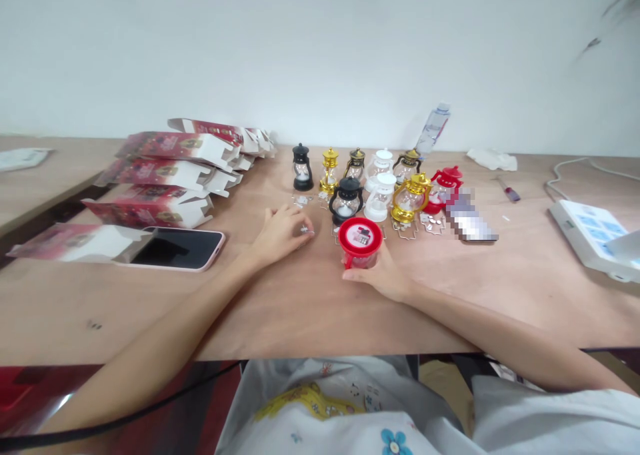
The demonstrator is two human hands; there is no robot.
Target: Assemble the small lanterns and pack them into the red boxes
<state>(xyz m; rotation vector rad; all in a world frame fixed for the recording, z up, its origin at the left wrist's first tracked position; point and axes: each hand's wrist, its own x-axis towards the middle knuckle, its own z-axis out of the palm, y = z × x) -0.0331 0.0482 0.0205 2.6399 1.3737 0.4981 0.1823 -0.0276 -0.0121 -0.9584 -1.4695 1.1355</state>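
- Shirt (pixel 345 415): pale, printed with blue flowers and a yellow shape, just below the near edge of the table (pixel 310 308).
- Right hand (pixel 383 272): partly closed, fingers and thumb curved around the held lantern (pixel 361 242), near the middle of the table. The lantern's red round end faces the camera; the round label (pixel 361 236) on it has dark and red print, too small to read.
- Left hand (pixel 286 232): fingers bent, thumb side hidden, a small shiny piece (pixel 305 229) at the fingertips; the exact grip is hard to tell.
- Pink-edged phone (pixel 180 249): flat, screen dark, its left end under a flattened box.
- White unit (pixel 595 235): at the right, with blue panels and a cable (pixel 570 168); no legible writing.
- Other phone (pixel 471 220): beside the lanterns, partly pixelated.
- Boxes (pixel 160 172): red and white, piled at the left, ends open; pale script, too blurred to read.
- Standing lanterns (pixel 380 195): black, gold, white and red, grouped upright, with wire bits and small pieces among them.
- Screwdriver (pixel 511 192) and tissue (pixel 493 160): right of the lanterns.
- Bottle (pixel 434 130): clear, tilted by the wall (pixel 320 55); blue and red lettering, unreadable.
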